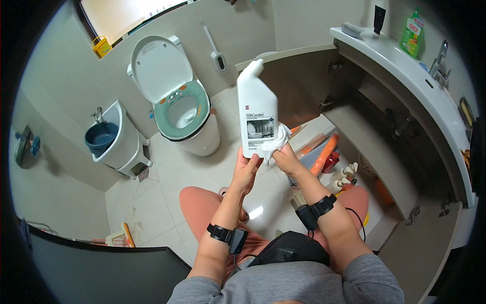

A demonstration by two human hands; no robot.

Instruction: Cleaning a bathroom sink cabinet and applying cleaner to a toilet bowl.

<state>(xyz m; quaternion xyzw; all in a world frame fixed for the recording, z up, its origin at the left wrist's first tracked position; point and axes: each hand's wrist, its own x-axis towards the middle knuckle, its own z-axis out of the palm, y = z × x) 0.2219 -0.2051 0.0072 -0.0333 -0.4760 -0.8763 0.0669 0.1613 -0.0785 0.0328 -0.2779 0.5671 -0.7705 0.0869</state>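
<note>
A white plastic cleaner bottle (258,102) with an angled neck stands upright in front of me, its label facing the camera. My left hand (247,169) grips the bottle at its base, thumb on the front. In my right hand (286,159) is a bunched white cloth (278,142), pressed against the lower right side of the bottle. Below and right of my hands, long orange plastic-wrapped items (325,154), a red container (330,162) and several white pump bottles (343,173) are at the foot of the open cabinet.
The washbasin cabinet (368,140) stands open at right, one door (296,87) swung out ahead. Above it, the white basin (410,64) holds a green bottle (412,34). A toilet (182,110) with raised lid is ahead left, beside a small sink with a blue basin (101,138).
</note>
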